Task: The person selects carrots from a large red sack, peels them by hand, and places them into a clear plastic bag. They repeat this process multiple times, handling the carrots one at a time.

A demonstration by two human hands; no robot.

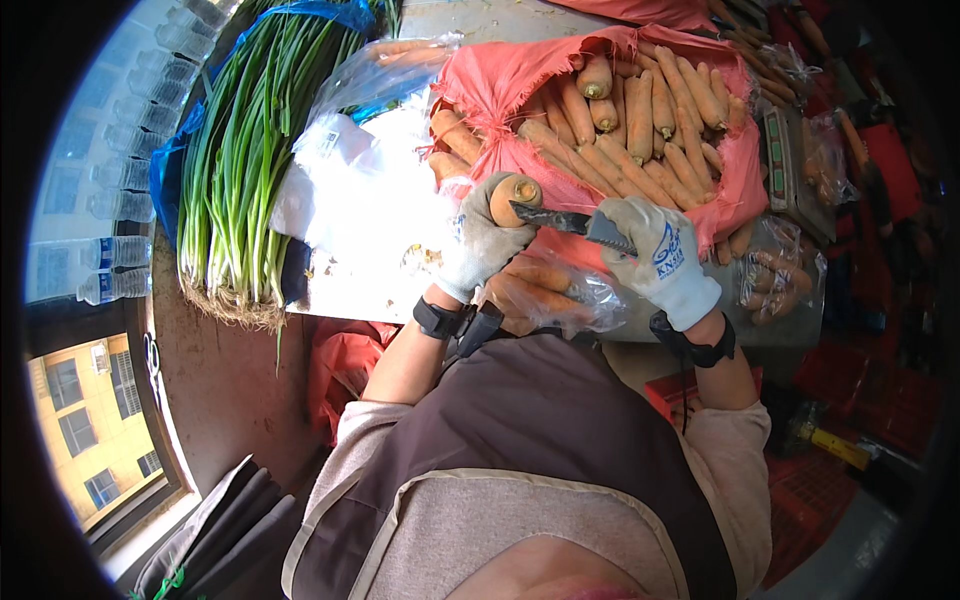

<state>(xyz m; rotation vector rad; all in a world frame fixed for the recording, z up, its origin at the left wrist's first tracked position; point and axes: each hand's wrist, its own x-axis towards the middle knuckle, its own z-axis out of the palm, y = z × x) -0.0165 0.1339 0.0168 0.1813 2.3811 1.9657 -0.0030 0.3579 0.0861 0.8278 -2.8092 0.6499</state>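
Note:
In a pale work glove, my left hand grips a thick carrot with its stem end turned towards me. My right hand, gloved too, holds a utility knife by its handle. The dark, stained blade reaches left, and its tip is at the carrot's stem end. Just beyond both hands lies a torn-open red woven sack full of carrots. Clear plastic bags with carrots rest on the table edge below my hands.
Long green onions with roots lie at the left, partly in blue plastic. White plastic bags sit beside them. A scale and another bag of carrots are at the right. Plastic bottles line the window.

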